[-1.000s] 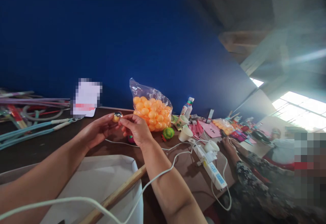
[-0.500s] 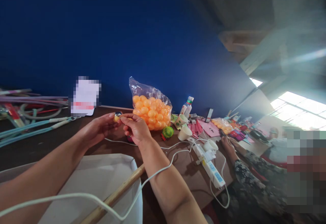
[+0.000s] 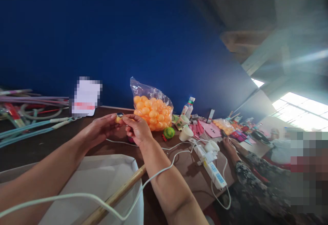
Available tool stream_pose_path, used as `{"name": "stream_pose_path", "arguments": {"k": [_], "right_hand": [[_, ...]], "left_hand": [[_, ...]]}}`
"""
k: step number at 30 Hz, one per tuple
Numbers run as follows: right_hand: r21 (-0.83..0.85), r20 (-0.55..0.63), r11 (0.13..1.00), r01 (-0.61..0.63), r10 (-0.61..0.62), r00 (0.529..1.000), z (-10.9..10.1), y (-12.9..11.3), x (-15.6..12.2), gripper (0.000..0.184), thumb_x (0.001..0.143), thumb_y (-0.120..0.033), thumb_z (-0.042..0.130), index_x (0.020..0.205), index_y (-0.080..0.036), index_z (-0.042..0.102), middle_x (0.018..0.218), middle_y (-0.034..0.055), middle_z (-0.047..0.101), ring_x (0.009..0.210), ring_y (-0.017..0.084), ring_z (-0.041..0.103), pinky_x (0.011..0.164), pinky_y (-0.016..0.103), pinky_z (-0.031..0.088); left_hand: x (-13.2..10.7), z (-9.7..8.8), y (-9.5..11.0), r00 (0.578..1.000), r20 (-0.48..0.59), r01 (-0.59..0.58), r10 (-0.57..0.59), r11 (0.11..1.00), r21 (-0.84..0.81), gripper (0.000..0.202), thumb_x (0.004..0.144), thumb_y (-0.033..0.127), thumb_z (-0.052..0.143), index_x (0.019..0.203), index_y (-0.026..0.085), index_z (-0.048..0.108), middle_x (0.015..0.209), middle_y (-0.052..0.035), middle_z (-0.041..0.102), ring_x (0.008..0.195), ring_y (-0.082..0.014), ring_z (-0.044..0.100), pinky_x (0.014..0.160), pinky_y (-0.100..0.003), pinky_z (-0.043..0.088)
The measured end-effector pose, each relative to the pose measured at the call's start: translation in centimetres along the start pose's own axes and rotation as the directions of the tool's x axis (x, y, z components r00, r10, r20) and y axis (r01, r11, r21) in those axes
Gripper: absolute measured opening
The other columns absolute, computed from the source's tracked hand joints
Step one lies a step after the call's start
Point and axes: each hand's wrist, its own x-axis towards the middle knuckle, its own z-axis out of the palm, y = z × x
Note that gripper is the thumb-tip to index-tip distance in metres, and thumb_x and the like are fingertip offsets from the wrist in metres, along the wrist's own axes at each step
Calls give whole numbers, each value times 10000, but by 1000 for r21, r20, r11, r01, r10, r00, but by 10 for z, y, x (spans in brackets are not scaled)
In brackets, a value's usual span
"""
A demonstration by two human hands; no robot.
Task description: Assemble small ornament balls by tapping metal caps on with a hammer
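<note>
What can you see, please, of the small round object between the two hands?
The small round object is two-toned: a dark, glossy upper part catches a bright highlight, and a yellow-orange part shows below. It looks smooth, though its material cannot be told. The left hand and right hand hold it in their fingertips, from either side, hiding some of its outline. In the picture it sits left of the bag of orange balls.

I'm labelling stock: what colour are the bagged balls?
The balls are orange, clearest in the head view.

Left hand (image 3: 98,129), right hand (image 3: 138,129) close together, fingers (image 3: 128,119) pinched, forearms (image 3: 169,177) extended
</note>
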Motion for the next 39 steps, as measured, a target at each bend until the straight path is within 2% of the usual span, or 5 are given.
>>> {"name": "stream_pose_path", "arguments": {"k": [12, 25, 30, 35, 39], "right_hand": [[-30, 0, 999, -13, 13, 1000, -1, -2, 0, 355, 552, -345, 851, 799, -188, 649, 678, 8, 715, 435, 46, 387, 382, 170, 147], [-18, -7, 999, 38, -38, 999, 0, -2, -1, 345, 566, -362, 841, 799, -192, 654, 706, -1, 693, 440, 41, 338, 387, 190, 136], [-10, -9, 999, 48, -48, 999, 0, -2, -1, 358, 563, -365, 848, 806, -189, 653, 708, -4, 697, 439, 38, 338, 387, 182, 137], [-13, -3, 998, 56, -56, 998, 1, -2, -2, 351, 565, -364, 848, 807, -195, 657, 700, -1, 698, 435, 40, 334, 387, 186, 133], [-24, -4, 998, 58, -58, 998, 0, -1, -1, 353, 571, -368, 849, 814, -193, 662, 688, 0, 691, 432, 40, 330, 389, 190, 130]], "left_hand": [[-3, 7, 2, 999, -53, 5, -6, 1000, -17, 124, 832, 171, 706, 932, 106, 740, 834, -106, 769, 762, -182, 734, 701, -253, 608], [-7, 14, 7, 994, -110, 21, -28, 998, -61, 124, 865, 118, 646, 906, 88, 759, 855, -120, 791, 759, -185, 746, 737, -281, 623], [-8, 16, 8, 990, -136, 24, -32, 998, -60, 163, 890, 88, 596, 892, 80, 758, 832, -123, 789, 722, -181, 746, 695, -273, 626], [-9, 19, 10, 992, -117, 36, -43, 997, -63, 130, 868, 86, 627, 883, 87, 756, 814, -121, 786, 721, -180, 744, 686, -265, 624], [-7, 14, 6, 997, -67, 23, -26, 999, -46, 115, 853, 112, 655, 899, 86, 757, 848, -120, 785, 749, -182, 741, 706, -265, 620]]}}
